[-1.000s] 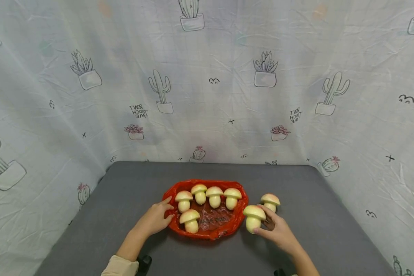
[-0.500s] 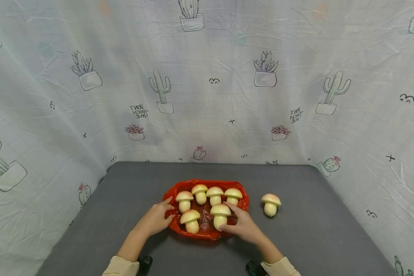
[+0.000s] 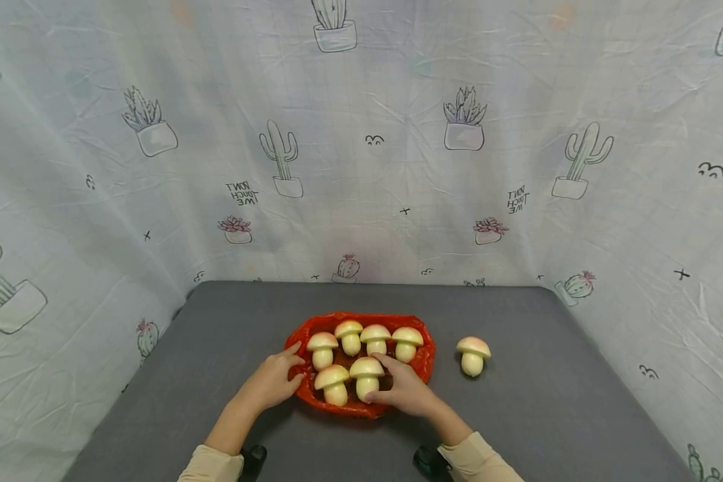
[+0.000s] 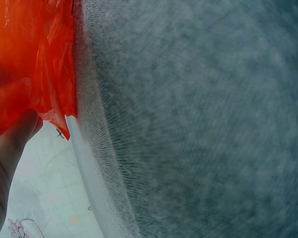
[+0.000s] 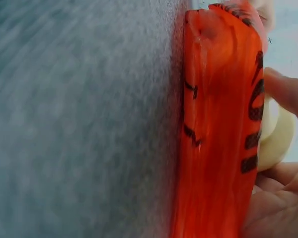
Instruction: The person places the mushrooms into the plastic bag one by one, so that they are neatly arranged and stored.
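A shallow tray [image 3: 422,375] wrapped in red plastic holds several toy mushrooms with cream stems and yellow-pink caps. At its left end, my left hand [image 3: 272,381] holds the rim; in the left wrist view the thumb lies against the red plastic. My right hand [image 3: 405,389] pinches one toy mushroom [image 3: 367,376] by its right side, inside the tray's front half. Just left of it stands another toy mushroom [image 3: 333,383]. A back row runs behind, from the left mushroom [image 3: 322,350] to the right mushroom [image 3: 406,343]. In the right wrist view, the tray wall partly hides the held mushroom [image 5: 280,139].
One more toy mushroom [image 3: 472,355] lies on the grey tabletop [image 3: 518,402] to the right of the tray. A white curtain [image 3: 361,167] with cactus prints hangs behind and along both sides.
My right hand has carried the toy mushroom left, from beside the tray into its front row, beside the other front mushroom. My left hand has stayed at the tray's left rim.
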`<state>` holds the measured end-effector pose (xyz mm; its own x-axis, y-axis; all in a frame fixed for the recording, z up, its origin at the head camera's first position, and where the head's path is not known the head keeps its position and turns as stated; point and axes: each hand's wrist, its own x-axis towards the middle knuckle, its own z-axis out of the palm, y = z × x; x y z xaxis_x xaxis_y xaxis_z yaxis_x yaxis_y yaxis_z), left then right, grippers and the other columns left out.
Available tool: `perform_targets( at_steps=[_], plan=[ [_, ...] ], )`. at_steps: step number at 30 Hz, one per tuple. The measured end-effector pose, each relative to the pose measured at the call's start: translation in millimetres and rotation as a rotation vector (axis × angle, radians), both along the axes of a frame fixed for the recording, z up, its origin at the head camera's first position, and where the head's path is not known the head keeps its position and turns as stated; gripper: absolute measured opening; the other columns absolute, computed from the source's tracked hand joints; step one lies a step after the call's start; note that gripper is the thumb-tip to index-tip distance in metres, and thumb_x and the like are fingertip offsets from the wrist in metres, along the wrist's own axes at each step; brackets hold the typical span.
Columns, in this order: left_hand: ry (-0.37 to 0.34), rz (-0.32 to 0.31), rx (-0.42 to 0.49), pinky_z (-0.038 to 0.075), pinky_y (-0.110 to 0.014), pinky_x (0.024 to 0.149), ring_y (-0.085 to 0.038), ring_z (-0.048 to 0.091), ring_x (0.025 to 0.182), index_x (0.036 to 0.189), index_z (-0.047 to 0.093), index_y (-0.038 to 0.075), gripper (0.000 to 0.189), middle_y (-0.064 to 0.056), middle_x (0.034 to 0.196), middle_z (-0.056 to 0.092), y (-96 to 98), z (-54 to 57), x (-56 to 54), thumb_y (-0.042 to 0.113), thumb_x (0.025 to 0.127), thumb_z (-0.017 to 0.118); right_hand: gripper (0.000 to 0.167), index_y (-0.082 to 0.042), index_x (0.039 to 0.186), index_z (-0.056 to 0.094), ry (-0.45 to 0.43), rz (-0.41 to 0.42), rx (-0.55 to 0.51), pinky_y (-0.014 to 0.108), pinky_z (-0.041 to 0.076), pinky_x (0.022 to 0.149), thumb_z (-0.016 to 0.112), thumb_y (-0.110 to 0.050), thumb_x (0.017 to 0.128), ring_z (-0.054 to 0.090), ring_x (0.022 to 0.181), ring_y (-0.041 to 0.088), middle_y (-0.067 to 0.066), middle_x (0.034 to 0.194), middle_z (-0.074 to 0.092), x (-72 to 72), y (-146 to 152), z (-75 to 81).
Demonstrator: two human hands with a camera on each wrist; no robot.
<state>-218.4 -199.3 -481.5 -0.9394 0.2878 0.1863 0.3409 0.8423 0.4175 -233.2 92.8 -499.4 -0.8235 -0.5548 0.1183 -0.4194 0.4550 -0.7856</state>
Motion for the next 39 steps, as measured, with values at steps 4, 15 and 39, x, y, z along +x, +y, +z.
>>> perform_targets(
  at_steps=[4,15,39],
  plan=[
    [0.011,-0.006,0.004,0.052,-0.043,0.084,-0.035,0.063,0.105,0.103,0.071,-0.003,0.023,-0.024,0.136,0.05,0.5,0.6,-0.3,0.008,0.082,0.069,0.084,0.005,0.143,0.036,0.023,0.007,0.057,0.051,0.041,0.1,0.072,-0.04,0.081,0.047,0.128,0.032,0.018,0.141,0.047,-0.9,-4,-3.7],
    [0.005,0.001,0.005,0.052,-0.044,0.086,-0.035,0.062,0.107,0.102,0.071,-0.001,0.023,-0.024,0.137,0.05,-0.6,-0.5,-0.7,0.01,0.082,0.069,0.089,0.002,0.145,0.034,0.041,-0.024,0.095,0.053,0.037,0.103,0.073,-0.044,0.08,0.041,0.132,0.034,0.018,0.145,0.042,1.7,-11,-8.4],
    [0.008,-0.008,0.0,0.052,-0.044,0.086,-0.035,0.062,0.107,0.103,0.071,-0.001,0.023,-0.024,0.137,0.05,0.2,2.1,0.9,0.01,0.083,0.069,0.064,0.006,0.14,0.039,0.017,-0.092,-0.362,0.044,0.035,0.106,0.069,-0.01,0.086,0.041,0.131,0.04,0.026,0.14,0.044,-5.7,41,14.1]
  ],
)
